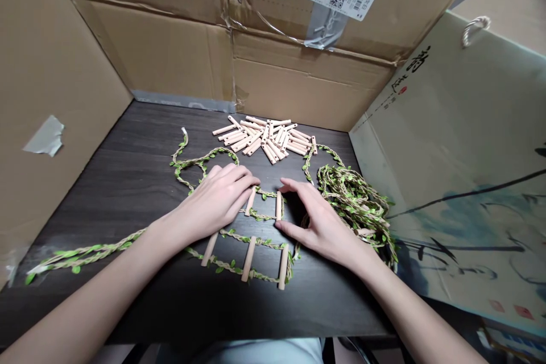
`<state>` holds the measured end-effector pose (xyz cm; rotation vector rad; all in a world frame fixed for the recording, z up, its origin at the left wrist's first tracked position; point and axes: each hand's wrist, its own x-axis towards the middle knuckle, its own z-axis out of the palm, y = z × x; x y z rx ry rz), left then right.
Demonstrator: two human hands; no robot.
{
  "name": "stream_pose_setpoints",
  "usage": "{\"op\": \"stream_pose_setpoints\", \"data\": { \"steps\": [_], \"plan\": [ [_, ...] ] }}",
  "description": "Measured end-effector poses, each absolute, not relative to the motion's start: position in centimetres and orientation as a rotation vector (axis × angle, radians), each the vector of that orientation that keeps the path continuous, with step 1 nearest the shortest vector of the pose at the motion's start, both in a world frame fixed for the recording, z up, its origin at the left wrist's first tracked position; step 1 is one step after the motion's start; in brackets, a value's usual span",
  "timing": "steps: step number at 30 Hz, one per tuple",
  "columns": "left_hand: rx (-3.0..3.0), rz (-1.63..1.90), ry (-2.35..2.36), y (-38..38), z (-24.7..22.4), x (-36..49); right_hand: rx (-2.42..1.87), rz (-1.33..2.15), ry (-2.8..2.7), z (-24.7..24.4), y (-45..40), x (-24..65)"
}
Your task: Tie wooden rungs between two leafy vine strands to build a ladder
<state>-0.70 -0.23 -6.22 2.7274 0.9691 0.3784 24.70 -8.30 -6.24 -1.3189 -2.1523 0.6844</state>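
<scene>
My left hand (pixel 228 190) is closed, its fingertips together at the top of a wooden peg (pixel 250 203) and the leafy cord (pixel 267 194) through it; whether it pinches cord or peg is hidden. To the right, my right hand (pixel 313 219) is open, with thumb and index finger spread at the two ends of another upright peg (pixel 278 206). Both pegs are joined by two leafy strands like ladder rungs. Nearer the front edge lies a second ladder-like row, with a left peg (pixel 209 249), a middle peg (pixel 248 260) and a right peg (pixel 283 267) on leafy cord.
Loose wooden pegs (pixel 264 135) are piled at the back of the dark table (pixel 128 159). A tangled leafy coil (pixel 354 199) lies at right. Cardboard walls (pixel 170 51) and a printed bag (pixel 447 153) surround the table. Twisted cord (pixel 98 251) reaches the left edge.
</scene>
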Motion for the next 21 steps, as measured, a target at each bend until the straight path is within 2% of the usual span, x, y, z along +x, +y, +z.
{"op": "stream_pose_setpoints", "data": {
  "steps": [13,21],
  "plan": [
    [2.681,0.319,0.949,-0.1,-5.4,-1.0,-1.305,0.675,-2.114,-6.2,-8.1,24.7],
    [2.583,0.347,0.873,-0.6,-5.7,-0.5,-1.304,0.499,-2.008,-7.9,-7.4,22.7]
  ]
}}
